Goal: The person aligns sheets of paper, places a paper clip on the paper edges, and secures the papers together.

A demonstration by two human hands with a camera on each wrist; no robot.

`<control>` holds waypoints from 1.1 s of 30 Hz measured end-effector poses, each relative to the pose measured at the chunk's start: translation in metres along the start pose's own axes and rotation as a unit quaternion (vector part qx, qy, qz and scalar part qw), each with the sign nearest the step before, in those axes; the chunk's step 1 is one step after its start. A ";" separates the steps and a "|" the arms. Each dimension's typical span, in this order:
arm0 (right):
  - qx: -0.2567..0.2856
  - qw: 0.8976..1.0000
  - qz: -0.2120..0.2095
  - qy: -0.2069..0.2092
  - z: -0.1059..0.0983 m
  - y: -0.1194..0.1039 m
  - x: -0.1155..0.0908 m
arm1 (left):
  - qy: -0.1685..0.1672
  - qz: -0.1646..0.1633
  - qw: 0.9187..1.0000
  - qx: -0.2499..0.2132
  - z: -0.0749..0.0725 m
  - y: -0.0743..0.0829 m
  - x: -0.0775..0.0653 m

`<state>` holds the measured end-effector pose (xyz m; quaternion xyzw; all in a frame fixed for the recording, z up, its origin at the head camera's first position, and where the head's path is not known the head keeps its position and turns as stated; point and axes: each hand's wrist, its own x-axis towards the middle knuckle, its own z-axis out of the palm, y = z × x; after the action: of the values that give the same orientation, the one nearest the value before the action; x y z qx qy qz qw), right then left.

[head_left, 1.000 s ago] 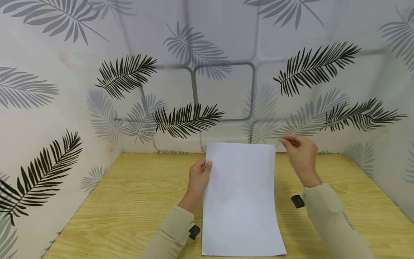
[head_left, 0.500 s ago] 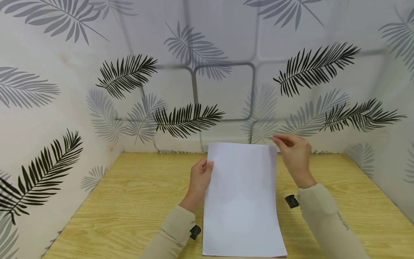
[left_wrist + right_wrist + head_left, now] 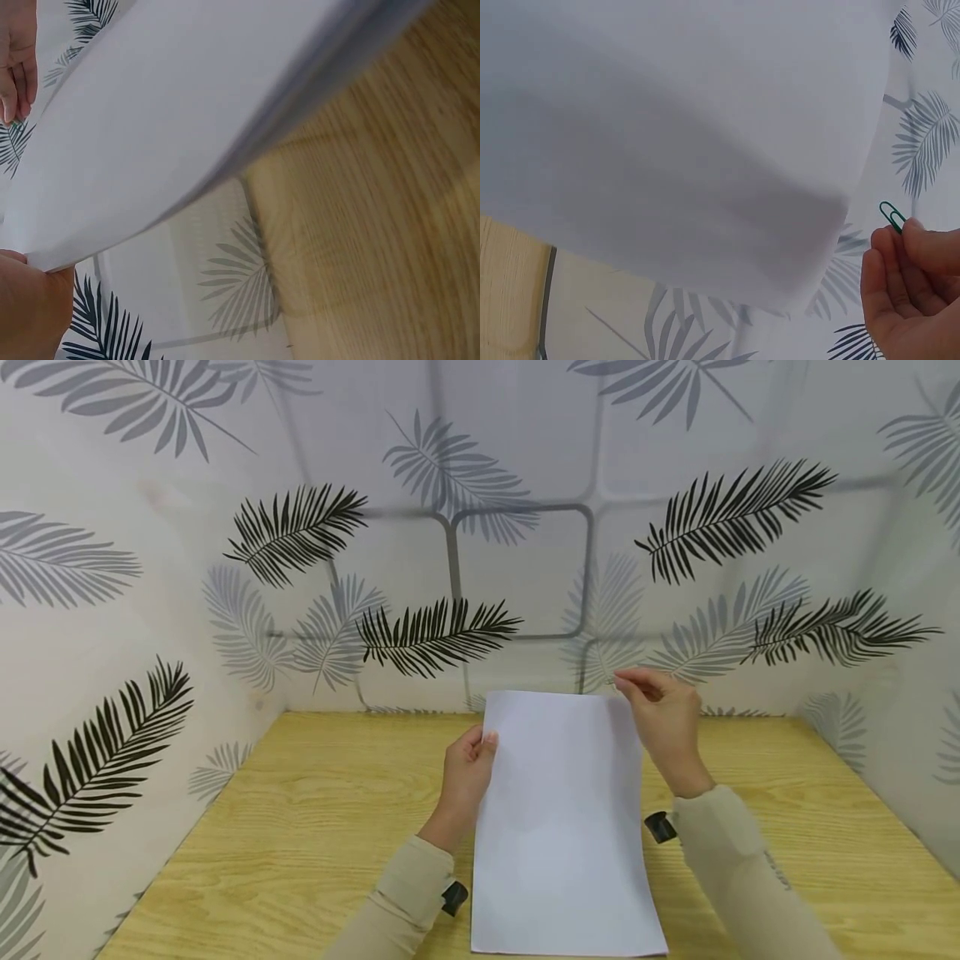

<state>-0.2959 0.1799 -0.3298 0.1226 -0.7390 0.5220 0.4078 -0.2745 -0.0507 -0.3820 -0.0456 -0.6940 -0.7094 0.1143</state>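
Note:
A stack of white paper (image 3: pixel 558 827) is held raised by its upper left edge, its lower edge near the front of the table. My left hand (image 3: pixel 467 772) pinches that edge, thumb in front and fingers behind. In the left wrist view the stack's side shows several sheets together. My right hand (image 3: pixel 663 718) is by the upper right corner of the paper, in front of or beside it. Between its thumb and forefinger it pinches a green paper clip (image 3: pixel 892 216), whose looped end points out toward the paper. In the right wrist view the clip and the paper are apart.
A wooden table (image 3: pixel 322 810) with light yellow grain lies beneath. Behind it and at both sides stand pale walls (image 3: pixel 525 568) with a grey and black leaf pattern. Each wrist carries a small black device (image 3: pixel 661 827).
My right hand has moved left, with the paper clip, from beyond the paper's right edge to its top right corner. The left hand and the paper have barely shifted right.

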 end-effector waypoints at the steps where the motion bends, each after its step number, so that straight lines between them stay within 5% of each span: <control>1: 0.000 1.000 0.000 -0.001 0.001 -0.001 0.000 | 0.002 0.001 1.000 0.001 0.000 0.000 0.000; 23: 0.019 0.999 -0.011 -0.029 0.031 -0.019 -0.004 | -0.007 0.029 1.000 -0.003 0.002 -0.002 0.000; 28: 0.020 0.999 -0.014 -0.034 0.037 -0.024 -0.004 | -0.009 0.032 0.999 0.000 0.002 0.009 -0.007; 33: 0.018 0.999 -0.012 -0.039 0.040 -0.026 -0.005 | -0.009 0.034 0.999 0.000 0.002 -0.003 -0.002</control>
<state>-0.2956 0.1326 -0.3208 0.1594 -0.7433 0.5249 0.3828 -0.2731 -0.0484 -0.3849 -0.0753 -0.6929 -0.7048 0.1323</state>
